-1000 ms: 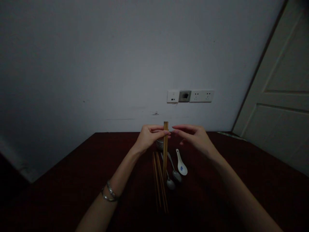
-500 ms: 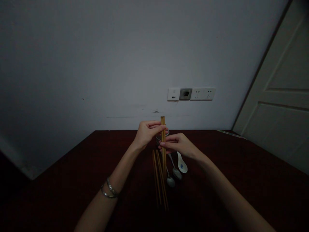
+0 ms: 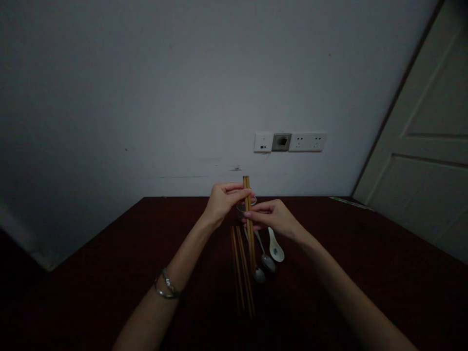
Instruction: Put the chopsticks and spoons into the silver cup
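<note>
Near its upper end, my left hand (image 3: 224, 201) pinches a pair of wooden chopsticks (image 3: 250, 239) held nearly upright. Lower down, my right hand (image 3: 272, 217) grips the same pair between thumb and fingers. Behind both hands stands a round container (image 3: 240, 209), mostly hidden, with its rim showing. Below lie more chopsticks (image 3: 243, 273), in two pairs on the dark red table. Two metal spoons lie just right of them, the nearer spoon (image 3: 259, 276) partly covered by the held chopsticks. Beside the farther spoon (image 3: 268, 263) is a white soup spoon (image 3: 277, 251) with a blue mark.
The dark red table (image 3: 175, 234) meets a pale wall (image 3: 183, 97) at its back edge. Sockets (image 3: 307, 142) are set in the wall, and a panelled door (image 3: 427, 146) stands at the right. A thin strip (image 3: 351, 203) lies at the back right edge.
The lower ends of the held chopsticks have swung slightly right, now over the nearer metal spoon. My right hand has shifted a little with them; my left hand is almost still.
</note>
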`<action>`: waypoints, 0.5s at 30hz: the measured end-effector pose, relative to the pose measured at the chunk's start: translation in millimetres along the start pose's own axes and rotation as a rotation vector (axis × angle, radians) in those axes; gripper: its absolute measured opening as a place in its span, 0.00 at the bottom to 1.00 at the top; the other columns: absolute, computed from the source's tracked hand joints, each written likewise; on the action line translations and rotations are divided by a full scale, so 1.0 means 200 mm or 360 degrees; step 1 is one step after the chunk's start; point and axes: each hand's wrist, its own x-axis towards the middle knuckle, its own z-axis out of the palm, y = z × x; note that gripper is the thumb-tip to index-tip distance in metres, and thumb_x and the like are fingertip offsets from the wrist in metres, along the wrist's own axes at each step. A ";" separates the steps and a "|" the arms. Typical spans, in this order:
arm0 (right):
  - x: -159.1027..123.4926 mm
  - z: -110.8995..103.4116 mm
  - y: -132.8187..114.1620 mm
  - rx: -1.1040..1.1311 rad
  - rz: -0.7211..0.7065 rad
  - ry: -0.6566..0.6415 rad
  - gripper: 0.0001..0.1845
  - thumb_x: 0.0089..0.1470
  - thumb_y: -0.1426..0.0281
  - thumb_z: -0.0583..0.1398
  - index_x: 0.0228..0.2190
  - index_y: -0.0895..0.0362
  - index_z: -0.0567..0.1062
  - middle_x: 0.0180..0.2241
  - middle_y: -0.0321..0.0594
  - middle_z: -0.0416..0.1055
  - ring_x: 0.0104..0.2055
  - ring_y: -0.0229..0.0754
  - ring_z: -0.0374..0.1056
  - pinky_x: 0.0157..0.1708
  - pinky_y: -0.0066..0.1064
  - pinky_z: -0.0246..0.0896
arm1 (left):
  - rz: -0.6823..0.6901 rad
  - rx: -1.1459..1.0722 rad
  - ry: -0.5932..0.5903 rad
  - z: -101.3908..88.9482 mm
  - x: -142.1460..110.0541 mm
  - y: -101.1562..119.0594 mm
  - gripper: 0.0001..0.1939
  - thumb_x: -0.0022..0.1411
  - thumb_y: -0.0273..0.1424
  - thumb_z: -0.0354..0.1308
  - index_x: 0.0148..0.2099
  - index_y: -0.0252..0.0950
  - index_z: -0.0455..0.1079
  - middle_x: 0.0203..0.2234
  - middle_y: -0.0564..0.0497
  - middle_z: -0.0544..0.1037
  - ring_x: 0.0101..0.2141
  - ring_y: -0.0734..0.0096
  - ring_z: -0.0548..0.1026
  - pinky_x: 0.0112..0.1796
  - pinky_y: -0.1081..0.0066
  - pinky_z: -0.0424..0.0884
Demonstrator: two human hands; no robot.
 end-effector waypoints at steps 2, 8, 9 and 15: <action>0.00 0.00 0.00 0.0001 -0.0002 -0.0012 0.14 0.37 0.61 0.66 0.26 0.59 0.78 0.27 0.42 0.76 0.30 0.41 0.73 0.31 0.34 0.71 | -0.0029 -0.0019 -0.0005 0.00 0.00 0.00 0.13 0.45 0.33 0.64 0.31 0.28 0.73 0.26 0.44 0.78 0.28 0.67 0.76 0.32 0.67 0.72; 0.00 -0.01 0.00 0.0000 -0.0016 -0.0041 0.13 0.38 0.62 0.66 0.25 0.59 0.78 0.27 0.43 0.77 0.30 0.42 0.73 0.32 0.36 0.71 | -0.0081 -0.0038 -0.0016 0.00 0.00 -0.01 0.11 0.46 0.32 0.63 0.31 0.29 0.73 0.28 0.44 0.78 0.28 0.68 0.76 0.33 0.66 0.71; 0.00 -0.01 0.00 -0.0001 -0.0015 -0.0038 0.13 0.38 0.62 0.66 0.25 0.59 0.78 0.27 0.43 0.77 0.30 0.42 0.73 0.32 0.36 0.71 | -0.0082 -0.0029 -0.0016 0.00 0.01 -0.01 0.11 0.46 0.32 0.63 0.31 0.29 0.73 0.27 0.44 0.78 0.28 0.68 0.76 0.33 0.66 0.71; 0.01 -0.01 0.01 -0.0062 0.0006 -0.0027 0.13 0.38 0.62 0.65 0.24 0.60 0.78 0.27 0.43 0.76 0.29 0.40 0.73 0.29 0.32 0.70 | -0.0110 0.0034 -0.0099 -0.02 0.02 -0.02 0.11 0.47 0.33 0.63 0.32 0.30 0.74 0.29 0.43 0.78 0.30 0.68 0.76 0.37 0.67 0.70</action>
